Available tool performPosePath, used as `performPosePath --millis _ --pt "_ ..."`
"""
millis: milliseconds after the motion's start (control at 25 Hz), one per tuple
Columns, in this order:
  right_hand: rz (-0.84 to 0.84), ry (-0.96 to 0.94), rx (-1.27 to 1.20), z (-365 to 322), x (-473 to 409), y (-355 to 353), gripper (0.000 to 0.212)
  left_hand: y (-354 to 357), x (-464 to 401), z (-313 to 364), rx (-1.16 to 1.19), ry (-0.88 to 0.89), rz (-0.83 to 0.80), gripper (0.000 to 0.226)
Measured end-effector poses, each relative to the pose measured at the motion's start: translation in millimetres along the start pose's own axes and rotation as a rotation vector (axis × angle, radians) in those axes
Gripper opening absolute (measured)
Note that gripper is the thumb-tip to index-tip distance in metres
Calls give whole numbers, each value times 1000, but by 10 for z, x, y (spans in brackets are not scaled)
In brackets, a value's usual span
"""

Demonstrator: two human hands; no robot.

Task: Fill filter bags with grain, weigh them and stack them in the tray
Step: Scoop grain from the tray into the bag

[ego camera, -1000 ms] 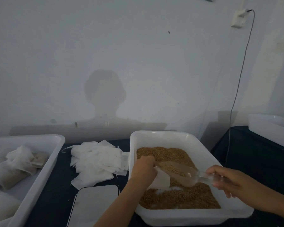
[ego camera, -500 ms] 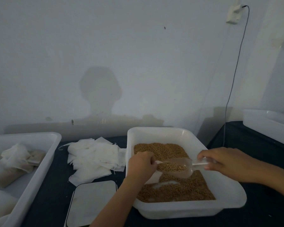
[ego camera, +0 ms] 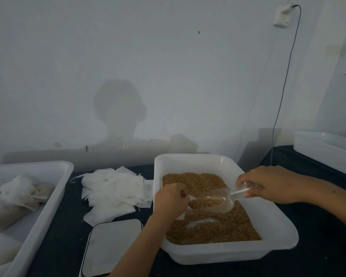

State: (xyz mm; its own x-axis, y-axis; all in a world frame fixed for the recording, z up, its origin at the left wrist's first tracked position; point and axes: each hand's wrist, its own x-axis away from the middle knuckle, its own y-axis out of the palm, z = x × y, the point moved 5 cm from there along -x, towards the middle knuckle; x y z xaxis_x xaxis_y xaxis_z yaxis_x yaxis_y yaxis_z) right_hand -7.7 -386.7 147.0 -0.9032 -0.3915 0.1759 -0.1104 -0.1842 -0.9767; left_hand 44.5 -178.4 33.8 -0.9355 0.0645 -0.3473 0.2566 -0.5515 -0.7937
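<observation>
The thin white filter bag [ego camera: 185, 211] sits over the golden grain [ego camera: 212, 226] in the white plastic tub [ego camera: 276, 234], pinched open by the left hand [ego camera: 171, 200]. The clear plastic scoop [ego camera: 218, 198], gripped at three o'clock by the right hand [ego camera: 268, 183], has tipped further since a second ago, so this bag is filling.

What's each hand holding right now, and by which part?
Right hand grips the clear scoop by its handle. Left hand pinches a filter bag at its open top edge, over the grain tub; the bag is mostly hidden.
</observation>
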Motion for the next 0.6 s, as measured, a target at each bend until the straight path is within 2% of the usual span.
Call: performPosePath --millis 240,600 --pt "-12 14 -34 58 9 -15 22 -17 8 -4 1 -14 -8 36" --pt "7 -4 -50 103 1 21 19 -2 1 -25 28 -18 -5 14"
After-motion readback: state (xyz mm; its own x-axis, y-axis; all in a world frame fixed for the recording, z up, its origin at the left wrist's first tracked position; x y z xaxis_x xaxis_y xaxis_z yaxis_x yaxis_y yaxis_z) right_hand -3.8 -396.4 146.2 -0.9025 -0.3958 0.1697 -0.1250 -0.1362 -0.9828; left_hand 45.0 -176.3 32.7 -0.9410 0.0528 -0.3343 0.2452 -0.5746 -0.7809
